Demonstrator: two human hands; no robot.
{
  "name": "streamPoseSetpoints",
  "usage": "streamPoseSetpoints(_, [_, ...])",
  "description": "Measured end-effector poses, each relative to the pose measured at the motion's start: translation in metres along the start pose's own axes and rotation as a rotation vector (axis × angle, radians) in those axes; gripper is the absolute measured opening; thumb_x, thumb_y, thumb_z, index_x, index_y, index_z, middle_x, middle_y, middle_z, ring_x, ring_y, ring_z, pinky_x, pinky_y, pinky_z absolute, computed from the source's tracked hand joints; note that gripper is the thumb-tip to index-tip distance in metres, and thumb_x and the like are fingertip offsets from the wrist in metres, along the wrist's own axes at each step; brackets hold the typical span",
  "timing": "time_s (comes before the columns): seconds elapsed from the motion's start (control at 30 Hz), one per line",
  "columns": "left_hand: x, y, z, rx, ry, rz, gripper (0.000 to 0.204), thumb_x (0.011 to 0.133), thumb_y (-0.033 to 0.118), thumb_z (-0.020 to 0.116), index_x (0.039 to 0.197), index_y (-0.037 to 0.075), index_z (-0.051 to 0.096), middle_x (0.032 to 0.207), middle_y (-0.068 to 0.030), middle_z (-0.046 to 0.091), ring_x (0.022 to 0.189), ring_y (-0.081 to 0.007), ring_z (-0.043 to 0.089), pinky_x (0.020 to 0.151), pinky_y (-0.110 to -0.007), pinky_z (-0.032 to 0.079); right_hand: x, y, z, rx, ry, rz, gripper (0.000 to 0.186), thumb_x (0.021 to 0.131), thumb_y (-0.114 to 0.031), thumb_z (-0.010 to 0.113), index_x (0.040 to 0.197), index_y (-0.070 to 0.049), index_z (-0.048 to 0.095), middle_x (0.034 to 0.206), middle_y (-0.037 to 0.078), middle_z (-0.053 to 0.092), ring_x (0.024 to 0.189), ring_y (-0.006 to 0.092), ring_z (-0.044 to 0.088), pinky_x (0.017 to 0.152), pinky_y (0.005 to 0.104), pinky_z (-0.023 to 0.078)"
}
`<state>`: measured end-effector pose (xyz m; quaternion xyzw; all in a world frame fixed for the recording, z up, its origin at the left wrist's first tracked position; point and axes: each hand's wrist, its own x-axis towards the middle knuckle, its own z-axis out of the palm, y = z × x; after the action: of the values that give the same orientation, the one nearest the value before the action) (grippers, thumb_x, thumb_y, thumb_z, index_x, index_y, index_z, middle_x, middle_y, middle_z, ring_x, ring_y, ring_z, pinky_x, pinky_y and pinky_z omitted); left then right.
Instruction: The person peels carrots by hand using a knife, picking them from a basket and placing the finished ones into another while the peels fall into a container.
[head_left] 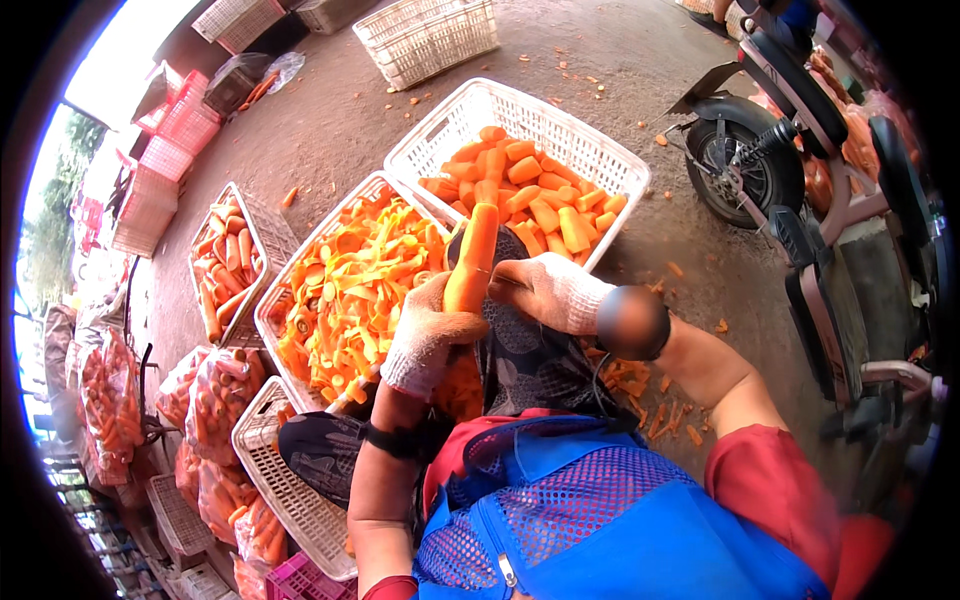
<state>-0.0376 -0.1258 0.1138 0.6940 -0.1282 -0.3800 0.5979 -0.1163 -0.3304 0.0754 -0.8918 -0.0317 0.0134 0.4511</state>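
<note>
My left hand (pixel 428 335), in a pale work glove, is wrapped round the lower end of a thick orange carrot (pixel 474 262), which tilts up and away from me. Close on its right side is my right hand (pixel 555 290), also gloved, with the fingers curled together. What those fingers hold, if anything, is hidden. Beyond the hands stands a white crate (pixel 508 108) with peeled carrots (pixel 575 230) in it. To the left, a second white crate (pixel 272 330) is heaped with carrot peelings (pixel 345 280).
Further left, a smaller crate (pixel 277 240) holds whole carrots, and plastic bags of carrots (pixel 225 395) lie nearer. A pale crate (pixel 318 535) sits by my left leg. At right stands a two-wheeler (pixel 745 165). Another crate (pixel 430 45) is at the back; scraps (pixel 655 400) litter the floor.
</note>
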Motion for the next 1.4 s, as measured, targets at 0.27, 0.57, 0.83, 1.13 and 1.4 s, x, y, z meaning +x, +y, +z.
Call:
streamPoseSetpoints(0.27, [0.041, -0.006, 0.029, 0.761, 0.120, 0.247, 0.047, 0.069, 0.013, 0.077, 0.115, 0.003, 0.070, 0.090, -0.0142, 0.073, 0.086, -0.0259, 0.071, 0.076, -0.039, 0.055, 0.006, 0.041, 0.011, 0.097, 0.116, 0.030, 0.033, 0.106, -0.029, 0.056, 0.124, -0.004, 0.068, 0.108, 0.021, 0.075, 0.103, 0.0366, 0.073, 0.086, 0.0457, 0.056])
streamPoseSetpoints(0.57, [0.095, -0.001, 0.056, 0.742, 0.005, 0.324, 0.042, 0.067, 0.013, 0.073, 0.107, 0.001, 0.071, 0.088, -0.0199, 0.071, 0.087, -0.0358, 0.071, 0.079, -0.043, 0.054, 0.021, 0.103, -0.007, 0.362, 0.133, 0.139, 0.028, 0.104, -0.022, 0.061, 0.127, -0.006, 0.068, 0.108, 0.007, 0.072, 0.099, 0.0188, 0.066, 0.086, 0.0352, 0.054])
streamPoseSetpoints(0.83, [0.102, 0.001, 0.088, 0.707, 0.149, 0.395, 0.035, 0.072, 0.015, 0.078, 0.104, 0.002, 0.068, 0.089, -0.0177, 0.073, 0.082, -0.0312, 0.073, 0.076, -0.041, 0.056, -0.008, 0.053, -0.060, 1.102, 0.023, 0.641, 0.013, 0.099, -0.030, 0.066, 0.102, -0.018, 0.062, 0.064, -0.009, 0.045, 0.049, 0.0044, 0.037, 0.044, 0.0232, 0.025])
streamPoseSetpoints(1.13, [0.125, 0.016, 0.084, 0.963, 0.113, 0.137, 0.060, 0.081, 0.030, 0.077, 0.128, -0.001, 0.058, 0.102, -0.0282, 0.072, 0.097, -0.0424, 0.072, 0.084, -0.048, 0.056, -0.075, 0.144, 0.000, 1.414, 0.814, 0.693, 0.033, 0.108, -0.032, 0.060, 0.110, 0.001, 0.065, 0.070, -0.009, 0.043, 0.055, 0.0045, 0.038, 0.055, 0.0233, 0.038])
streamPoseSetpoints(1.4, [0.054, 0.005, 0.021, 0.446, 0.254, 0.214, 0.055, 0.088, 0.020, 0.075, 0.136, -0.001, 0.059, 0.105, -0.0183, 0.069, 0.086, -0.0284, 0.071, 0.074, -0.038, 0.057, -0.108, 0.051, 0.029, 1.537, 0.426, 0.824, 0.026, 0.108, -0.026, 0.059, 0.122, -0.004, 0.060, 0.080, -0.006, 0.051, 0.060, 0.0034, 0.043, 0.058, 0.0237, 0.045])
